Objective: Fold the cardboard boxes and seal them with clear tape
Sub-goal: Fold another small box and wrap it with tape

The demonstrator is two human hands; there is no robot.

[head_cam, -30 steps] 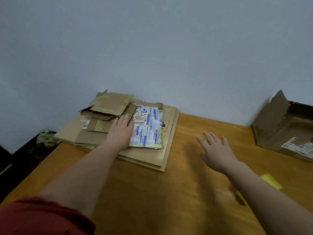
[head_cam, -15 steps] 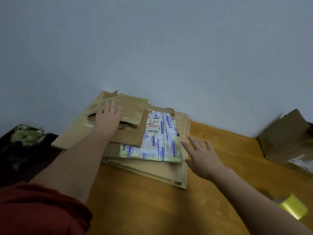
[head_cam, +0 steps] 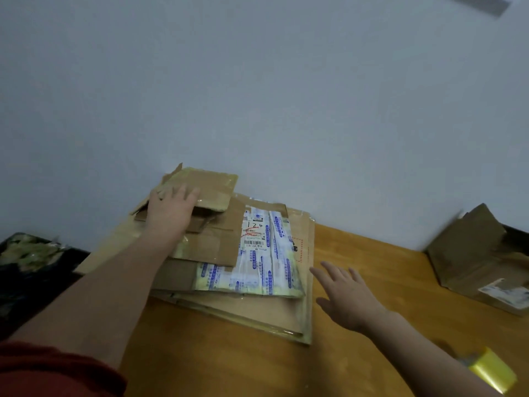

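A pile of flattened cardboard boxes (head_cam: 266,313) lies on the wooden table (head_cam: 372,259) against the wall. One flat box in it carries blue-printed tape and a shipping label (head_cam: 254,230). On top at the back lies a small flattened box (head_cam: 211,187); my left hand (head_cam: 169,210) rests flat on its near left part, fingers spread. My right hand (head_cam: 346,293) hovers open, palm down, just right of the pile's edge. A roll of clear tape (head_cam: 492,371) that looks yellowish sits at the lower right, beside my right forearm.
A partly assembled cardboard box (head_cam: 481,253) with open flaps and a label stands at the table's right edge by the wall. A dark container with greenish stuff (head_cam: 28,253) sits lower, left of the table. The wall closes off the back.
My left hand slid from the labelled box to the small box at the pile's back left. My right hand moved left to the pile's right edge. The view shifted left.
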